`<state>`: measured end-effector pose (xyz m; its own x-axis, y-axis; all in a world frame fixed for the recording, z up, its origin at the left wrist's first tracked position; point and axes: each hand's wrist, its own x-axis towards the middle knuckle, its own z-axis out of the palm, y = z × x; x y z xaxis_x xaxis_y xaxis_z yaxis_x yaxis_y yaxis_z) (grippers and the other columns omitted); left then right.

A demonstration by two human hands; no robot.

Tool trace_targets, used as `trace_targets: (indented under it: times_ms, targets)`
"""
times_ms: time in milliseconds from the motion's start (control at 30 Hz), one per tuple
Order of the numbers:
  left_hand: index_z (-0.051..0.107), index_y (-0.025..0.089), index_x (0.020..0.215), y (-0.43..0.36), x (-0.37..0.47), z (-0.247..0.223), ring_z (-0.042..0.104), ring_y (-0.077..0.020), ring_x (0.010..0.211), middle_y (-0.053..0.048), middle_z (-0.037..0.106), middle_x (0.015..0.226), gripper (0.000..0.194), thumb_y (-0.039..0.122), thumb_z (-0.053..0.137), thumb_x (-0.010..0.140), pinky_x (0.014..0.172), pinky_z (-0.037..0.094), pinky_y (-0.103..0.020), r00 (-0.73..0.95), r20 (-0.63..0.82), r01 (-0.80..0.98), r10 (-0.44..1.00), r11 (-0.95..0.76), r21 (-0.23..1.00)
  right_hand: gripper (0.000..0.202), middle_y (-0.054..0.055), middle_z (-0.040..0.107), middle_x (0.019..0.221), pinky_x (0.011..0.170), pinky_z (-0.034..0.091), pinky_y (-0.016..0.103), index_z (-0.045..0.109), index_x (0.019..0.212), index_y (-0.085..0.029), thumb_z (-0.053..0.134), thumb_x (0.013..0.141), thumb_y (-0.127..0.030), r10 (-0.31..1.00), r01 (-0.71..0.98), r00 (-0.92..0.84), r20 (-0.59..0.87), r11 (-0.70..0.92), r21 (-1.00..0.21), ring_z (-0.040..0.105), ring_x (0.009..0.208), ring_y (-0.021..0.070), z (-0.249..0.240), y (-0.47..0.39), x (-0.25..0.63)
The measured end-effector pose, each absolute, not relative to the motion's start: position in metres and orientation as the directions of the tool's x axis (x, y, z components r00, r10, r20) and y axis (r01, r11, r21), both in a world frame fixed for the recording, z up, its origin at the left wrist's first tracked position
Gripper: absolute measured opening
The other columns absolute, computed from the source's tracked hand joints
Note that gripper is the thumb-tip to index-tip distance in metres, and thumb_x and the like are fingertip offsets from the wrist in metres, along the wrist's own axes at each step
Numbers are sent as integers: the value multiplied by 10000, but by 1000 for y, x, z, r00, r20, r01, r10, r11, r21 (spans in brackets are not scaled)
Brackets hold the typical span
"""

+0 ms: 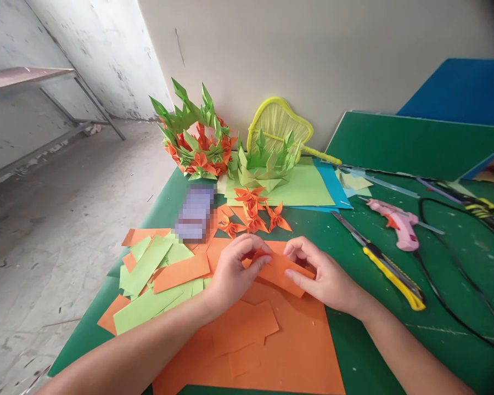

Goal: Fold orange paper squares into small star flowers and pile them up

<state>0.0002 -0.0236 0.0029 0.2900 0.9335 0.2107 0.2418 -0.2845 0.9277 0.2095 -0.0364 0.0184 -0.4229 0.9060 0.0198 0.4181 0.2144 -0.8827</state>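
An orange paper strip (282,271) is held in the air between both hands, over a large orange sheet (296,345). My left hand (241,266) pinches its left end between thumb and fingers. At the strip's right end, my right hand (319,274) grips with the thumb in front and fingers behind. Several folded orange paper flowers (253,211) lie just beyond my hands. Loose orange pieces (247,326) rest on the sheet below. To the left is a pile of green paper strips (148,269) mixed with orange ones.
Two folded-paper crowns, one green and orange (201,159), one green (265,167), stand at the back beside a yellow fan-shaped frame (280,129). On the right lie a yellow utility knife (389,274) and a pink glue gun (399,225) with a black cord. A blurred purple object (195,211) lies left.
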Motion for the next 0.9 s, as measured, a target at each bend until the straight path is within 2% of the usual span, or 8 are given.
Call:
trace_targets:
  times_ms: [100, 200, 300, 400, 467, 700, 767, 900]
  targets:
    - [600, 188, 937, -24, 2, 2, 604, -139, 905, -42, 625, 952, 102, 219, 635, 847, 855, 511, -282, 217, 127, 59, 968, -143, 988, 127, -5, 527, 900, 748, 500, 245, 449, 982, -260, 525, 886, -226, 884, 360, -466, 35, 225, -905, 549, 792, 128, 20, -40, 205]
    - [552, 202, 1028, -25, 4, 0, 608, -136, 925, -41, 615, 986, 244, 224, 671, 816, 892, 511, -299, 180, 105, -49, 978, -98, 994, 148, -44, 512, 735, 587, 451, 218, 436, 1028, -260, 518, 920, -320, 918, 363, -395, -28, 127, -923, 518, 626, 115, 17, -40, 200]
    - [578, 190, 1026, -26, 5, 1, 615, -141, 901, -50, 641, 963, 222, 243, 656, 824, 849, 516, -284, 209, 74, -10, 975, -74, 997, 130, -64, 494, 618, 518, 402, 214, 472, 977, -241, 499, 943, -363, 940, 380, -332, -74, 61, -923, 485, 535, 110, 13, -39, 195]
    - [650, 165, 880, -27, 5, 5, 618, -145, 830, -54, 681, 878, 120, 275, 637, 835, 782, 511, -265, 270, 21, 130, 963, -58, 990, 156, -10, 596, 742, 588, 449, 226, 523, 863, -218, 517, 936, -355, 940, 365, -341, -26, 107, -925, 580, 664, 131, 13, -41, 192]
    - [660, 155, 812, -27, 5, 8, 615, -140, 761, -48, 688, 814, 131, 280, 631, 835, 728, 507, -257, 291, 5, 182, 957, -61, 981, 169, -4, 596, 752, 606, 455, 229, 535, 836, -212, 520, 935, -348, 937, 352, -349, -9, 122, -928, 587, 687, 134, 14, -42, 191]
    - [709, 172, 831, -21, -2, 14, 631, -133, 721, -41, 716, 803, 122, 258, 623, 846, 686, 510, -242, 295, 131, 253, 946, -210, 945, 210, -35, 494, 676, 548, 372, 226, 510, 760, -202, 544, 910, -345, 949, 332, -311, -45, 64, -941, 471, 599, 106, 21, -39, 195]
    - [699, 171, 829, -19, -4, 14, 630, -129, 719, -38, 704, 801, 128, 270, 623, 855, 701, 520, -247, 247, 154, 219, 957, -209, 953, 224, -45, 464, 653, 537, 343, 223, 498, 746, -201, 554, 902, -352, 950, 305, -305, -65, 32, -952, 436, 580, 99, 21, -38, 198]
    - [603, 171, 883, -15, -5, 11, 622, -121, 746, -22, 628, 820, 149, 311, 559, 910, 729, 540, -259, 45, 159, 4, 986, -159, 987, 267, -72, 406, 585, 511, 290, 219, 439, 746, -214, 577, 887, -394, 972, 169, -212, -102, -66, -983, 354, 526, 88, 20, -37, 202]
